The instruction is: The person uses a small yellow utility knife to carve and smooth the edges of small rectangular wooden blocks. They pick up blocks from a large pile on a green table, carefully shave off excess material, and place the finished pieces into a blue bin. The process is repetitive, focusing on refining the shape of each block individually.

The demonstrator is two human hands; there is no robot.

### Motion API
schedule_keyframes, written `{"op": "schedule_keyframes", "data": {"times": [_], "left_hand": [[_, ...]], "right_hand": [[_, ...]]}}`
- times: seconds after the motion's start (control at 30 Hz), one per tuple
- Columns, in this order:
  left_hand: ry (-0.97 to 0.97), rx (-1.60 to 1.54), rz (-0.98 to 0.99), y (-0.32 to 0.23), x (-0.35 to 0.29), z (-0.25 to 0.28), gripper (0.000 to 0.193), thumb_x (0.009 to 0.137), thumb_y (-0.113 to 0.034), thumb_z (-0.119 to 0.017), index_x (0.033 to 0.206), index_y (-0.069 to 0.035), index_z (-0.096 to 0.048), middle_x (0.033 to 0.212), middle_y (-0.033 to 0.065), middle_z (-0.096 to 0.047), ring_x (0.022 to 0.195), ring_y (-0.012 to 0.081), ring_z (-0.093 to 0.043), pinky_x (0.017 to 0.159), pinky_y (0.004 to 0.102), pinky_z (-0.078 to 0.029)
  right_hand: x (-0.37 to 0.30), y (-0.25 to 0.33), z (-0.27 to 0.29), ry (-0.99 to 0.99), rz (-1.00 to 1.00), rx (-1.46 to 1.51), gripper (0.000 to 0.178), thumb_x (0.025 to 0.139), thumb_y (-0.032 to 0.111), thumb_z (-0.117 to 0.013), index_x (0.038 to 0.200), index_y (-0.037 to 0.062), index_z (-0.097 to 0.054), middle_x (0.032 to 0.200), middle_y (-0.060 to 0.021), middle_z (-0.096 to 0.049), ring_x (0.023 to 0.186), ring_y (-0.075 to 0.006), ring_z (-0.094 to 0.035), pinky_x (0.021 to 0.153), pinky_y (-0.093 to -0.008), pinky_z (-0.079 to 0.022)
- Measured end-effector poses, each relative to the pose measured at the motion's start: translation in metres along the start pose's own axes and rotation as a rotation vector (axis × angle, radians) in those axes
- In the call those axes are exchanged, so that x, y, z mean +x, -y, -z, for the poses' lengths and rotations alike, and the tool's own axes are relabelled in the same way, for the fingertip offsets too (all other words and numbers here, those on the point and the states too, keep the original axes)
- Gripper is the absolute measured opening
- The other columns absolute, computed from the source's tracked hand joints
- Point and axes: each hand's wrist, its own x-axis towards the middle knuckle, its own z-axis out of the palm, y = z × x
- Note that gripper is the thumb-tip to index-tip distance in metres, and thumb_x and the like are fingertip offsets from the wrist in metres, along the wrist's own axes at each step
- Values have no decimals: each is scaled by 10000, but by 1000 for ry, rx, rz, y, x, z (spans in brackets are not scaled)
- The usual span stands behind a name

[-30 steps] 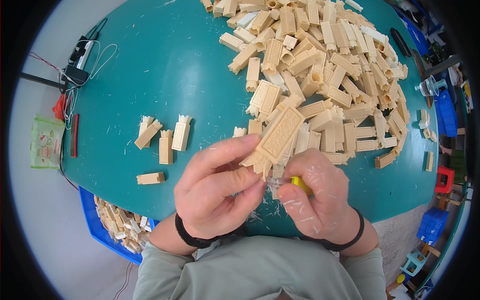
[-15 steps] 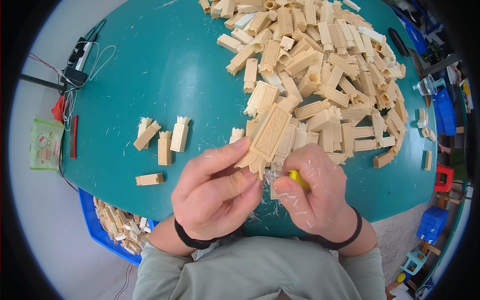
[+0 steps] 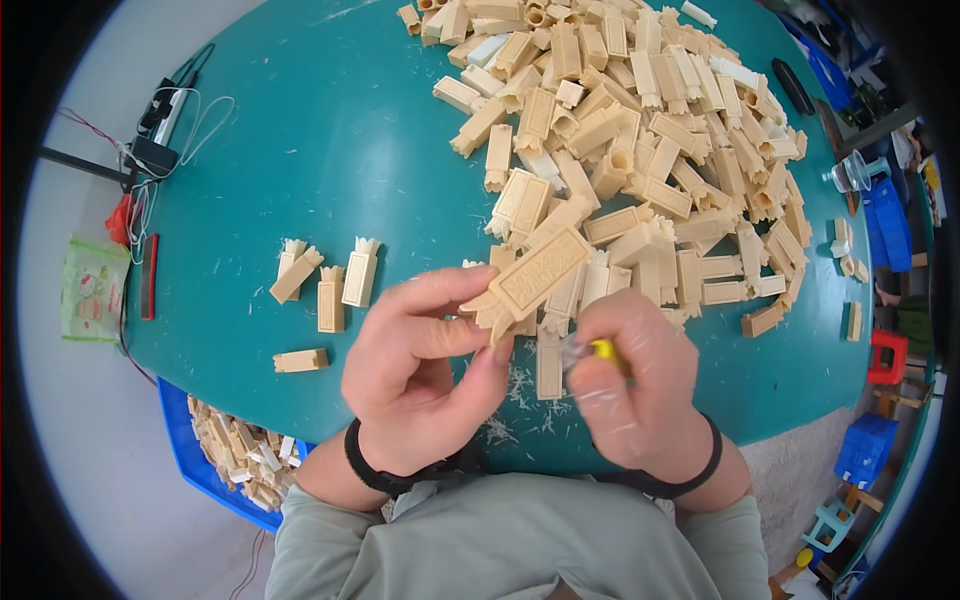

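My left hand (image 3: pixel 420 375) pinches a beige molded block (image 3: pixel 543 275) by its jagged, crown-like end. The block tilts up to the right, and a raised ornamental pattern covers its long face. A little to the right, my right hand (image 3: pixel 645 385) is closed around a small tool with a yellow handle (image 3: pixel 604 350). Motion blurs that tool, so its tip and exact kind are unclear; it is apart from the block. Pale thin shavings (image 3: pixel 500 428) lie on the green table below, and some cling to my right hand. Another beige block (image 3: pixel 549 368) rests on the table between my hands.
A large heap of similar blocks (image 3: pixel 660 190) covers the table's far middle and right. Several separate blocks (image 3: pixel 330 300) lie at left. A blue bin (image 3: pixel 185 440) full of pieces stands below the left edge. A power strip (image 3: pixel 170 115) with cables sits far left.
My right hand and the yellow-handled tool have moved right, away from the block. The block has tipped over further to the right in my left hand.
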Motion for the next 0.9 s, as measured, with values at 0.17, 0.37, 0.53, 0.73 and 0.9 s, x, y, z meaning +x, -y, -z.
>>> {"op": "schedule_keyframes", "data": {"times": [0.17,0.37,0.53,0.73,0.9], "left_hand": [[134,-285,118,3,2,2,199,659,74,-679,808,10,-563,1099,210,-533,951,233,-580,811,342,-471],[92,337,-148,1,21,4,327,629,-46,-739,896,-9,-554,1135,213,-526,998,337,-555,851,399,-434],[446,212,76,-9,20,1,370,703,6,-639,1056,34,-535,1096,142,-560,948,252,-573,822,345,-447],[216,-252,166,0,11,5,380,699,42,-642,1054,19,-509,1009,121,-534,908,198,-534,794,288,-436],[151,-100,20,2,9,7,424,660,42,-685,1039,7,-497,1028,132,-512,916,196,-521,779,286,-437]], "right_hand": [[7,8,12,-40,-530,533,254,796,176,-656,928,0,-528,763,-21,-544,659,-37,-466,551,-194,-403],[1,-3,4,-108,-335,309,322,744,112,-682,1013,2,-542,785,-60,-563,662,-102,-520,571,-232,-428],[1,-7,1,32,-91,161,328,718,110,-691,1001,26,-549,812,-122,-573,664,-222,-572,579,-284,-455],[0,5,2,49,-255,317,229,800,196,-642,903,21,-536,747,-111,-556,578,-231,-546,524,-286,-432],[1,10,3,145,-212,184,191,819,183,-616,851,15,-532,703,-115,-537,536,-242,-526,485,-302,-417]]}}
